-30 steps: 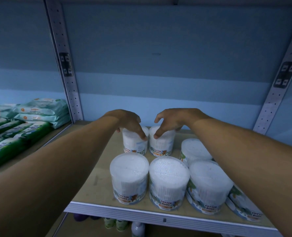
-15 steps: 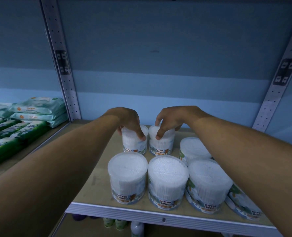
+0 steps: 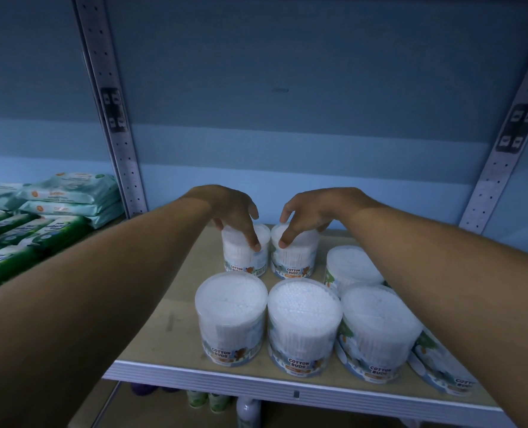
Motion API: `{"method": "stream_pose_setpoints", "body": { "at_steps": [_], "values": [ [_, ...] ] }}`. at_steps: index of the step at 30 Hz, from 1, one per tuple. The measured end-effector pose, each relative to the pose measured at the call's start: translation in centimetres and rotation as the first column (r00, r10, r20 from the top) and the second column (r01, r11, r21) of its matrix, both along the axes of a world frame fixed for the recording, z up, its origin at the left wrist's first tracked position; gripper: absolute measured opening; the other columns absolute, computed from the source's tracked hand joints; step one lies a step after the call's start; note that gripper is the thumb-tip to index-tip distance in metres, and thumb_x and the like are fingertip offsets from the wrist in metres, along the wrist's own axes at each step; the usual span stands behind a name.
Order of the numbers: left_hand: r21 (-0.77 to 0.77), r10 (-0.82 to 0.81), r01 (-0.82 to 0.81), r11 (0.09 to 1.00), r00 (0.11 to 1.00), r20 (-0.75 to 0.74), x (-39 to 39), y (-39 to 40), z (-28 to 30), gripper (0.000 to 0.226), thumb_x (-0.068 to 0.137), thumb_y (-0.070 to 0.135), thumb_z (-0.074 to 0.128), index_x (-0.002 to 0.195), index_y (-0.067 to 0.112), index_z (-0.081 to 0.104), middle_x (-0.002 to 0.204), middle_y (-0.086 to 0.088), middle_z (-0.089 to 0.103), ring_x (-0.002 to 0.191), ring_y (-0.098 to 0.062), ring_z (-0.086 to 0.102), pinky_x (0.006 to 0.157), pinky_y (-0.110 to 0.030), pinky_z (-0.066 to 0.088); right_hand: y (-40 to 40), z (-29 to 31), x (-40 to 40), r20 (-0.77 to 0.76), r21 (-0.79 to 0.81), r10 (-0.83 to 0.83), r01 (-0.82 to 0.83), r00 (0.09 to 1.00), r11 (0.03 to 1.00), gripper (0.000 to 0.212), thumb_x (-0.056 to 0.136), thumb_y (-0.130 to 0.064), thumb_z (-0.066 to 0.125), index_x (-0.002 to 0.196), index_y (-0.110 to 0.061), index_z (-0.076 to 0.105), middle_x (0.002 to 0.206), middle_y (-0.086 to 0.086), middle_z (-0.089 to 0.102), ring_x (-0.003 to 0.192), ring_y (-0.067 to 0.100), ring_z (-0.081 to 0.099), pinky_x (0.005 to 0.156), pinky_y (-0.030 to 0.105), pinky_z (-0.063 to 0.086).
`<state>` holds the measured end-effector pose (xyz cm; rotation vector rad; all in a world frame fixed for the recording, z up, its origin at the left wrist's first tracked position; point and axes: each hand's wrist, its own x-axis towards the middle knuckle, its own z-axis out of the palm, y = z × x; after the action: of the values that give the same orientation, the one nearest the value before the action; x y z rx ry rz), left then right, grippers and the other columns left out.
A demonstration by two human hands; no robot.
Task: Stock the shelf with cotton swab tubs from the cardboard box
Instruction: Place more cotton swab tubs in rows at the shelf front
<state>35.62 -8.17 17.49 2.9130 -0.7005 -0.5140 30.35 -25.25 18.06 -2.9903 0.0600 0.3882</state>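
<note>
We have the left hand [image 3: 232,211] draped over the top of the back-left tub [image 3: 246,250], fingers curled round its lid and wall, thumb tip down the front. Just to its right, touching or nearly so, the right hand [image 3: 307,213] pinches the back-right tub [image 3: 294,253] the same way. Both tubs stand upright on the shelf [image 3: 164,332], behind a front row of 3 tubs [image 3: 303,322]; the cardboard box is out of view. To finish this placement well, we judge we should press the 2 tubs flush together and square with the front row, labels forward, then lift our fingers straight up so neither tub tips. Wipe packs [image 3: 71,196] lie on the next bay.
</note>
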Motion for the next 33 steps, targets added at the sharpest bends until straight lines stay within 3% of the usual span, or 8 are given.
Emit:
{"method": "stream_pose_setpoints", "body": {
  "at_steps": [4, 18, 33],
  "values": [
    [0.028, -0.044, 0.043, 0.999, 0.999, 0.029, 0.0, -0.2, -0.2, 0.085, 0.066, 0.050, 0.087, 0.139, 0.024, 0.053, 0.138, 0.002, 0.055, 0.117, -0.025, 0.058, 0.095, -0.035, 0.055, 0.3, -0.2, -0.1, 0.000, -0.022, -0.001, 0.001, 1.000, 1.000, 0.069, 0.070, -0.050, 0.087, 0.130, -0.027, 0.062, 0.138, -0.002, 0.052, 0.114, 0.027, 0.058, 0.093, 0.040, 0.057],
    [0.012, -0.010, 0.010, 1.000, 0.999, 0.038, -0.1, -0.4, -0.3, 0.087, 0.068, 0.054, 0.084, 0.139, 0.016, 0.054, 0.136, -0.003, 0.058, 0.115, -0.028, 0.060, 0.092, -0.036, 0.057, 0.9, 0.4, -0.9, -0.024, -0.023, -0.029, 0.029, 0.999, 0.999, 0.072, 0.071, -0.044, 0.087, 0.135, -0.029, 0.059, 0.144, -0.001, 0.049, 0.117, 0.032, 0.060, 0.098, 0.042, 0.055],
    [0.043, -0.025, 0.024, 0.999, 0.999, 0.035, -0.7, -0.5, -0.5, 0.086, 0.068, 0.058, 0.082, 0.138, 0.016, 0.055, 0.133, -0.002, 0.058, 0.107, -0.027, 0.062, 0.091, -0.034, 0.057, 1.9, 1.2, -2.9, -0.044, -0.085, -0.034, 0.030, 0.998, 0.996, 0.070, 0.067, -0.052, 0.086, 0.129, -0.028, 0.066, 0.130, -0.001, 0.062, 0.108, 0.027, 0.065, 0.095, 0.040, 0.056]
  ]
}}
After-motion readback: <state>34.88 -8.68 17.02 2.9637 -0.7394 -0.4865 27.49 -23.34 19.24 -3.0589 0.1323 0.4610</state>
